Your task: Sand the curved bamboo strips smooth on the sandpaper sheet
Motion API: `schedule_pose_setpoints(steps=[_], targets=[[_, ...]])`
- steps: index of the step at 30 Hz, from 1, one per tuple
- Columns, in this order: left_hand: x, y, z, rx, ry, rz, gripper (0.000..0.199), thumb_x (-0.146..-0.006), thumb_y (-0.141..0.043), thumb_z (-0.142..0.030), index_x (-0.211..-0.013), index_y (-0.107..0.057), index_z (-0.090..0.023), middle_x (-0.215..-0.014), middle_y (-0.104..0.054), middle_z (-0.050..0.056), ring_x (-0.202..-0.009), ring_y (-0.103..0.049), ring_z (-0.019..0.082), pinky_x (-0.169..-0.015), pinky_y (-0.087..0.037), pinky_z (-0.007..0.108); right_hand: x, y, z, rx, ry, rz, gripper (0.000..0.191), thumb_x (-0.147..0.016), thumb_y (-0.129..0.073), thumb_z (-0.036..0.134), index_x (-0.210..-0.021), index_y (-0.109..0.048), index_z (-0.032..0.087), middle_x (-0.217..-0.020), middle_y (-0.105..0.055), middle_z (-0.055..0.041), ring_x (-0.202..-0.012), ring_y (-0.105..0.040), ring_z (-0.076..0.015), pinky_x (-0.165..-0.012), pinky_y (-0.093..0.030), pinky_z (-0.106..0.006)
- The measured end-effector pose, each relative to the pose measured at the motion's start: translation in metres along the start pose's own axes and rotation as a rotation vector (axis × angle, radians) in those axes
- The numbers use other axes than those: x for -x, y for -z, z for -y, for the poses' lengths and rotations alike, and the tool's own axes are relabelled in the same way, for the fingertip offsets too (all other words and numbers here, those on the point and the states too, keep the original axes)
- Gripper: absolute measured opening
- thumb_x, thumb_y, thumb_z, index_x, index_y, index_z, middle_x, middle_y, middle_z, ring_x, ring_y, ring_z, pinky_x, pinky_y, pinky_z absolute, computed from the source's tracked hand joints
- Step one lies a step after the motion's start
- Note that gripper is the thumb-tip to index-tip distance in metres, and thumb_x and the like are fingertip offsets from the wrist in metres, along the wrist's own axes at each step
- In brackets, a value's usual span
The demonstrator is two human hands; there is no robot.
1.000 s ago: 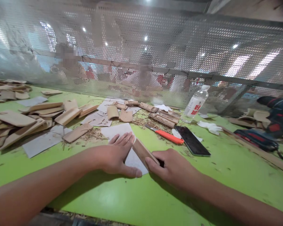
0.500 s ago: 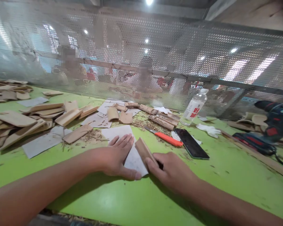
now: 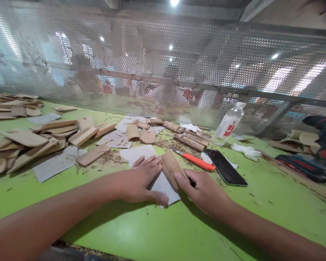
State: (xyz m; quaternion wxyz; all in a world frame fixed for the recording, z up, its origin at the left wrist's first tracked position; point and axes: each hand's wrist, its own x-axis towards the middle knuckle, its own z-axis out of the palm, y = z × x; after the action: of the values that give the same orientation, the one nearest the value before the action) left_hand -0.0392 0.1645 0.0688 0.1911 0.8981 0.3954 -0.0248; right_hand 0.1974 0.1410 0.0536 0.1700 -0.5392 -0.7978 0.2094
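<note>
My left hand (image 3: 142, 178) lies spread and flat on a white sheet of paper (image 3: 165, 190), pressing it to the green table (image 3: 119, 232). My right hand (image 3: 203, 192) is closed around a curved bamboo piece (image 3: 170, 167), thumb on its upper face. That piece is tilted over the sheet's right side, its far end beside my left fingertips. Whether its underside touches the sheet is hidden. Just beyond lies a utility knife (image 3: 198, 161) with an orange handle, blade out. A black phone (image 3: 225, 168) rests to the right of the knife.
Bamboo pieces (image 3: 24, 137) are piled at the left, with more split pieces (image 3: 190, 140) and shavings at the back. A plastic bottle (image 3: 228, 125), a white glove (image 3: 246, 151) and a cordless drill (image 3: 309, 166) stand or lie rightward. A perforated metal screen (image 3: 141, 83) borders the far edge.
The bamboo piece in my right hand has shifted slightly up and closer to my left fingers. My left hand stays flat on the sheet. The whole view has moved a little.
</note>
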Motion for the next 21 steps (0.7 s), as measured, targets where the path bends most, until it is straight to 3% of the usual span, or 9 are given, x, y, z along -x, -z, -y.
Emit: schedule_pose_setpoints(steps=[4, 10, 14, 21], targets=[[-0.004, -0.005, -0.001, 0.000, -0.025, -0.047, 0.085, -0.100, -0.043, -0.070, -0.161, -0.028, -0.014, -0.167, -0.017, 0.015, -0.156, -0.008, 0.029, -0.125, -0.004, 0.052, 0.001, 0.001, 0.001, -0.011, -0.013, 0.006, 0.046, -0.100, -0.036, 0.055, -0.069, -0.041, 0.021, -0.061, -0.041, 0.0035, -0.057, -0.037, -0.0134, -0.053, -0.024, -0.029], [-0.001, -0.010, -0.007, -0.042, 0.092, 0.032, 0.089, -0.101, -0.029, -0.070, -0.164, -0.016, -0.008, -0.167, -0.002, 0.014, -0.156, 0.001, 0.030, -0.125, -0.004, 0.052, 0.005, 0.000, 0.011, 0.138, -0.037, 0.085, 0.046, -0.100, -0.037, 0.052, -0.066, -0.041, 0.021, -0.057, -0.042, 0.0032, -0.051, -0.034, -0.0127, -0.051, -0.020, -0.030], [-0.001, -0.009, -0.011, -0.051, 0.120, 0.038, 0.090, -0.101, -0.028, -0.069, -0.164, -0.006, -0.008, -0.167, 0.002, 0.011, -0.156, 0.003, 0.028, -0.126, -0.003, 0.051, 0.006, 0.001, 0.018, 0.202, -0.072, 0.088, 0.044, -0.099, -0.036, 0.046, -0.063, -0.040, 0.021, -0.055, -0.041, 0.0024, -0.051, -0.032, -0.0126, -0.051, -0.018, -0.031], [-0.003, -0.009, -0.013, -0.058, 0.163, 0.072, 0.098, -0.098, -0.031, -0.070, -0.163, -0.003, -0.002, -0.166, 0.006, 0.015, -0.155, 0.006, 0.030, -0.126, -0.003, 0.050, 0.008, 0.001, 0.024, 0.184, -0.048, 0.132, 0.044, -0.099, -0.036, 0.045, -0.063, -0.042, 0.021, -0.056, -0.046, 0.0005, -0.049, -0.034, -0.0132, -0.050, -0.019, -0.030]])
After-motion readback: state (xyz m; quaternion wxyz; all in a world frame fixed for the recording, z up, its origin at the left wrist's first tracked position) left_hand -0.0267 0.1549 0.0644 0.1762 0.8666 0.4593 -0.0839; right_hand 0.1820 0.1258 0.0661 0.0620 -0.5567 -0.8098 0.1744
